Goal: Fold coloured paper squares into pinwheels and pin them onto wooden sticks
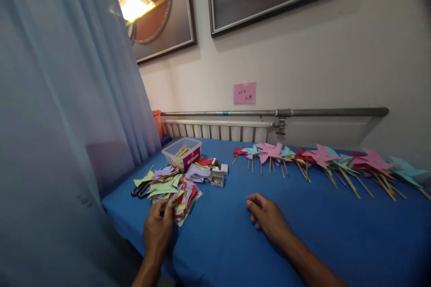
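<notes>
My left hand [158, 228] is closed in a pinch at the near edge of a pile of coloured paper pieces [185, 199]. A thin wooden stick [172, 198] seems to show between its fingertips, partly hidden by the fingers. Over the bare cloth at the middle, my right hand [266, 216] has its fingers curled and thumb pressed in; whatever they hold, if anything, is hidden. Small white boxes [217, 178], one with tiny metal pieces, stand behind the pile. Black-handled scissors [139, 189] lie at its left, partly under paper.
A clear plastic tub [171, 149] with sticks stands behind the paper. Finished paper pinwheels [321, 156] on sticks lie in a row along the back right of the blue cloth [215, 242]. A blue curtain [74, 121] hangs at left; a metal rail [319, 112] runs along the wall.
</notes>
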Tool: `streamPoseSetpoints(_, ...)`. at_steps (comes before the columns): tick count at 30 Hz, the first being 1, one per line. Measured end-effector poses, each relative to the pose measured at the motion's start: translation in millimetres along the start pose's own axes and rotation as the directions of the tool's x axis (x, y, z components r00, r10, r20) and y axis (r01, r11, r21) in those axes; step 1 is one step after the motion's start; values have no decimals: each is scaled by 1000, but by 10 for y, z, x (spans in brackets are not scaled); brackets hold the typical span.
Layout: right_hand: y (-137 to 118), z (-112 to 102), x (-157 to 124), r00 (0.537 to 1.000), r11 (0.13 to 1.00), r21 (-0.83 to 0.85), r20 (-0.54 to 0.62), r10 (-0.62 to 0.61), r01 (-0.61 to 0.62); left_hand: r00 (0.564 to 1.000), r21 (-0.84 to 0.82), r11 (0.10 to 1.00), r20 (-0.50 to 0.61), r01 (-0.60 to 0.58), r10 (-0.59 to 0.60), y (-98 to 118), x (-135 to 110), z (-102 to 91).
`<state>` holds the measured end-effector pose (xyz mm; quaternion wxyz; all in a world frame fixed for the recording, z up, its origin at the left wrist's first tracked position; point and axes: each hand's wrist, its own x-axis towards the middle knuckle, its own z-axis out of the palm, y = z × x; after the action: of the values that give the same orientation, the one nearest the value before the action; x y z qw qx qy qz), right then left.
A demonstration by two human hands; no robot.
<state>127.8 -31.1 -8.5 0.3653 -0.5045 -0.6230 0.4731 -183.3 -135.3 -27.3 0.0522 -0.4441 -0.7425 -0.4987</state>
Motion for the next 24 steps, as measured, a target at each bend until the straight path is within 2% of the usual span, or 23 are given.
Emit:
streamPoseSetpoints(3, -14, -1, -7, 1000, 1000, 2, -2, -5, 5, 997, 20, 997, -9, -80, 80, -28, -45, 2)
streamPoseSetpoints(5, -27, -2, -14, 1000, 1000, 3, -1, -5, 5, 983, 62, 981, -17, -184, 185, -66, -92, -2)
streamPoseSetpoints(8, -46, -1, -27, 1000, 1000, -12, -9, 2, -2, 931, 179, 915, 21, -361, 364, -113, -155, -30)
streamPoseSetpoints(11, -61, -2, -40, 1000, 1000, -26, -10, -2, 2, 887, 294, 838, 120, -460, 445, -116, -151, -73)
streamPoseSetpoints(17, -54, -8, -42, 1000, 999, -37, 2, -6, 6, 888, 374, 806, 162, -459, 431, -79, 40, -102)
streamPoseSetpoints(24, -10, -8, -10, 1000, 997, -66, 7, -28, 28, 926, 338, 863, 115, -377, 360, -149, 245, -25)
